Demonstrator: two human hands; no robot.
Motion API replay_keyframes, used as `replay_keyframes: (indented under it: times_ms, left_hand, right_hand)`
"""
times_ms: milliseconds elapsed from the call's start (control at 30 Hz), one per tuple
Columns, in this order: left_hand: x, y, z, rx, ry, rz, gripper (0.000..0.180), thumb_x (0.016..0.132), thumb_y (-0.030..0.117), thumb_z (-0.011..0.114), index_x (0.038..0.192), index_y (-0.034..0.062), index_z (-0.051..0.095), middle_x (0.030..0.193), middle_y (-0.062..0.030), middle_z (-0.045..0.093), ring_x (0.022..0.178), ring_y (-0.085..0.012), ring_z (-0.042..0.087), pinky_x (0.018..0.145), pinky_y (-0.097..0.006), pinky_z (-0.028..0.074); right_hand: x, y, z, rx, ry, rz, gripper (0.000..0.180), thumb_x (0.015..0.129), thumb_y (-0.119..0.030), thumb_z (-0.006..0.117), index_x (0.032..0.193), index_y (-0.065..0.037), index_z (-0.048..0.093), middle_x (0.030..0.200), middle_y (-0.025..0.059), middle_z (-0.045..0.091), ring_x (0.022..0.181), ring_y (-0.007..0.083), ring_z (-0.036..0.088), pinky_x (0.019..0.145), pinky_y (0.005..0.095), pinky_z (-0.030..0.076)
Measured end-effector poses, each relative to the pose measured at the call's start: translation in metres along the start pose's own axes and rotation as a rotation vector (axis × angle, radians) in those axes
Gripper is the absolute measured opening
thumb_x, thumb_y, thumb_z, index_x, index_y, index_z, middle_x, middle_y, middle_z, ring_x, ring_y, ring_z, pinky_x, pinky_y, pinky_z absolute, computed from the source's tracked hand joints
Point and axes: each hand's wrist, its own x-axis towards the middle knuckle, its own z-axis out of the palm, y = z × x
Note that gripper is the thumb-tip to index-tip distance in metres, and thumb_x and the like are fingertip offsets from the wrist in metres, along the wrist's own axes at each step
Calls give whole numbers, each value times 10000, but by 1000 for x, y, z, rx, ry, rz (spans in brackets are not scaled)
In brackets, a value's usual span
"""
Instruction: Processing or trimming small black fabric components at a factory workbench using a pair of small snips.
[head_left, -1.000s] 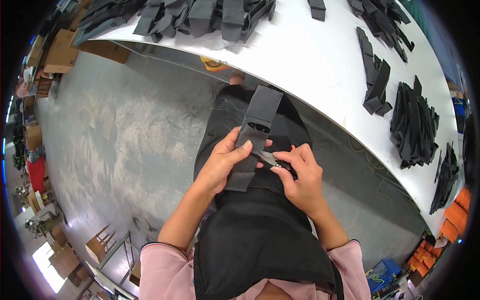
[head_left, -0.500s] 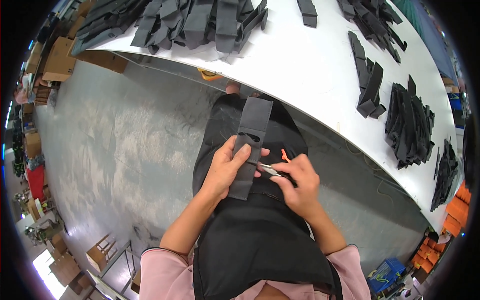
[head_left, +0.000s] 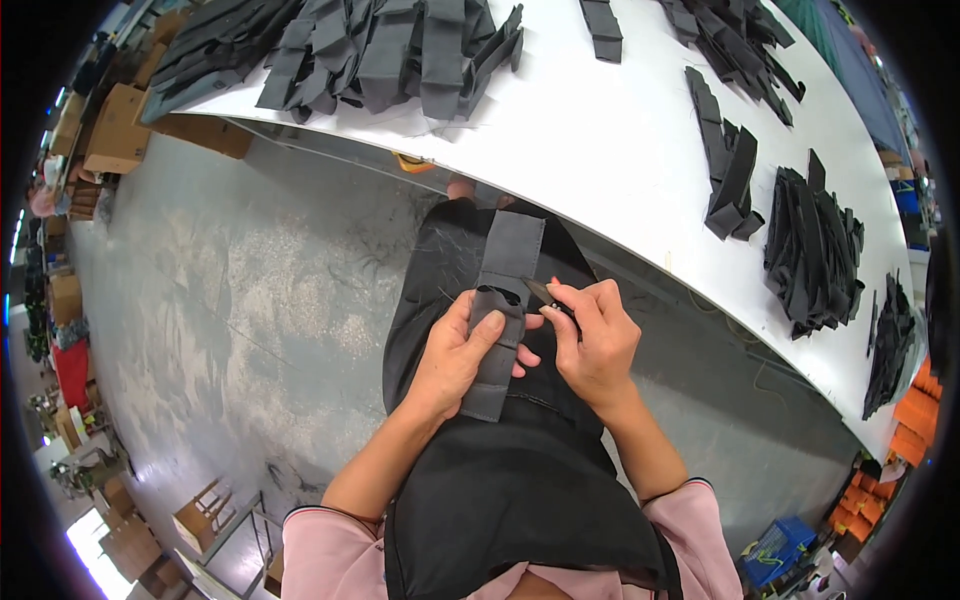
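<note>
A dark grey sewn fabric strip (head_left: 516, 242) lies lengthwise over my black-covered lap, with a folded opening near its middle. My left hand (head_left: 452, 362) is closed on it, thumb on top and fingertips showing past its right edge. In my right hand (head_left: 603, 345) is a small pair of thread snips (head_left: 540, 292), held between thumb and fingers. The blades point up and left at the strip's right edge, just beside the opening. Whether the tips touch the fabric I cannot tell. The handles are mostly hidden by my fingers.
A white table (head_left: 620, 150) curves across the front and right. On it lie a large heap of dark strips (head_left: 385, 60), a bundle (head_left: 812, 250) at the right and several loose strips. Cardboard boxes (head_left: 118, 130) stand at the left; a blue crate (head_left: 778, 548) sits at the lower right.
My right hand with the snips has moved up along the strip, from below the opening to beside it. An orange piece seen by that hand no longer shows. The strip has shifted slightly down.
</note>
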Motion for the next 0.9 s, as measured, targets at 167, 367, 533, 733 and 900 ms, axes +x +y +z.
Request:
replay_keyframes:
  times_ms: [167,367,533,733,900]
  left_hand:
    - [1,0,0,18,1,12,315,960,234,514,1150,3,416,1076,-186,623,750,-210,666,622,-271,550]
    - [1,-2,0,35,14,22,278,958,239,514,1117,26,431,1075,-203,626,737,-218,671,625,-288,563]
    - [-1,-6,0,92,-2,61,346,961,197,502,1239,23,391,1072,-169,625,758,-190,661,643,-275,546]
    - [-3,-10,0,183,13,102,425,957,145,494,1332,18,340,1060,-127,619,754,-161,654,636,-259,531]
    - [-3,-9,3,238,27,124,421,950,131,501,1320,-3,351,1026,-103,608,728,-147,654,609,-250,529]
  right_hand:
    - [-5,1,-2,20,48,63,252,688,-17,720,926,-53,644,749,68,506,599,220,558,551,306,475]
    - [1,0,-1,24,16,18,233,700,-7,715,919,-42,644,762,82,518,610,226,569,607,288,528]
    - [-1,-3,-1,125,-1,86,266,694,7,705,946,-42,637,802,102,535,658,243,589,587,340,507]
    - [4,-3,2,103,-52,-20,315,674,20,692,975,-44,626,826,102,538,687,266,594,665,347,537]
    - [4,-5,4,108,-91,-105,339,652,25,692,980,-34,631,803,95,536,646,250,592,627,324,534]
